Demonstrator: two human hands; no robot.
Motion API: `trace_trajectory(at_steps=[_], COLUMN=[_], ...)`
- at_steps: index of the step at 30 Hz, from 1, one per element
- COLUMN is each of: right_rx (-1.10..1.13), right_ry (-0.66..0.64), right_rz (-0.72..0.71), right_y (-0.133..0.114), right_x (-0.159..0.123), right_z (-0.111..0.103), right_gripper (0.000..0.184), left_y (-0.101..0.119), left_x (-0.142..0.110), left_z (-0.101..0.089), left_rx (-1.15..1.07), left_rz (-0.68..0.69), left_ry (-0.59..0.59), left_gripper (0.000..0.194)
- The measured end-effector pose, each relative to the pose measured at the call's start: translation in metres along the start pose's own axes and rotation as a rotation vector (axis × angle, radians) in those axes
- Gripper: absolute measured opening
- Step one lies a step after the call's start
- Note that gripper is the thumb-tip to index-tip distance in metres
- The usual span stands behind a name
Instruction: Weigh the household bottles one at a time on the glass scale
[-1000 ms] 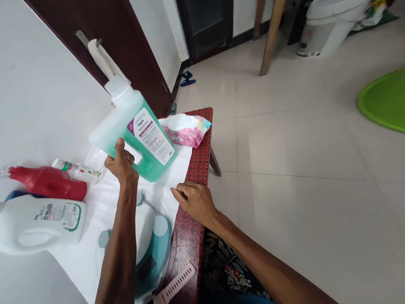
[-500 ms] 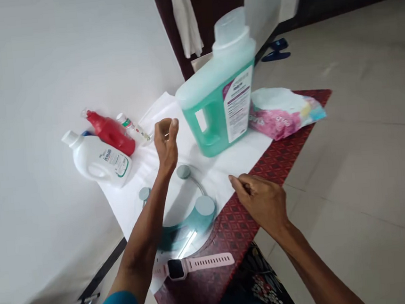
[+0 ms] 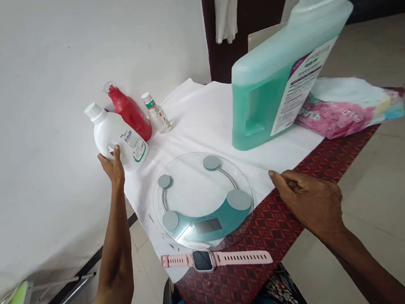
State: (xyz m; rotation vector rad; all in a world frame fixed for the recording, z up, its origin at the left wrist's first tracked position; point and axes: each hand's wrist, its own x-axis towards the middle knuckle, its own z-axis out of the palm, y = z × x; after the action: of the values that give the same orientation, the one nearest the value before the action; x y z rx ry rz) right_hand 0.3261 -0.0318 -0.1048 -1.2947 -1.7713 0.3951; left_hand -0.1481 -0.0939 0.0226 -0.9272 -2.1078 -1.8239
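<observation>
At the left of the white cloth, my left hand (image 3: 113,164) is closed on the handle of a white detergent bottle (image 3: 125,140), its thumb over the near side. The bottle stands tilted in view beside a red bottle (image 3: 131,111) and a small clear bottle (image 3: 157,115) with a white cap. My right hand (image 3: 309,199) hovers by the table's right edge, fingers curled in and nothing visible in them. Between the hands lies a round glass bathroom scale (image 3: 216,224) with grey pads and a dark display. A pink smartwatch (image 3: 202,261) is stretched out in front of it.
A large jug of green liquid (image 3: 256,114) stands at the back right, with a pink soft pack (image 3: 348,113) beside it. White cloth (image 3: 199,109) covers part of the red patterned table (image 3: 231,284). A wall (image 3: 55,56) rises along the left.
My left hand has moved left from above the scale to the white detergent bottle and taken its handle. My right hand keeps its curled pose. The camera view has shifted.
</observation>
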Motion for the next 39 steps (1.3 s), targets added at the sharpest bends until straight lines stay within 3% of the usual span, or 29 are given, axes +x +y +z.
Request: trace_trajectory(at_steps=[6,10,14,19,22,25,28,32,39], right_rx=[-0.037,-0.07,-0.076,-0.069,-0.098,-0.124,-0.139,-0.141,-0.058], right_ry=[-0.016,-0.028,-0.033,-0.047,-0.052,-0.053,-0.07,-0.09,-0.052], right_rz=[0.05,0.078,0.082,0.095,0.13,0.164,0.166,0.158,0.167], right_y=[-0.01,-0.009,-0.006,-0.006,-0.008,-0.01,-0.012,-0.014,-0.013], right_x=[0.002,0.002,0.002,0.002,0.003,0.002,0.002,0.003,0.003], right_z=[0.0,0.001,0.002,0.002,0.004,0.005,0.004,0.002,0.002], right_gripper=[0.068,0.061,0.057,0.054,0.051,0.048,0.047,0.046,0.046], left_y=[0.001,0.01,0.021,0.042,0.061,0.082,0.101,0.122,0.14], left_x=[0.015,-0.004,-0.03,-0.06,-0.08,-0.101,-0.12,-0.148,-0.183], left_z=[0.031,0.027,-0.007,-0.068,-0.097,-0.111,-0.105,-0.075,-0.02], left_rx=[-0.137,-0.195,-0.183,-0.194,-0.252,-0.35,-0.458,-0.576,-0.556], left_rz=[-0.113,-0.111,-0.113,-0.09,-0.036,0.017,0.017,-0.05,-0.12], left_ry=[0.107,0.282,0.399,0.422,0.373,0.235,0.095,-0.023,-0.07], left_gripper=[0.044,0.042,0.036,0.033,0.035,0.052,0.066,0.07,0.063])
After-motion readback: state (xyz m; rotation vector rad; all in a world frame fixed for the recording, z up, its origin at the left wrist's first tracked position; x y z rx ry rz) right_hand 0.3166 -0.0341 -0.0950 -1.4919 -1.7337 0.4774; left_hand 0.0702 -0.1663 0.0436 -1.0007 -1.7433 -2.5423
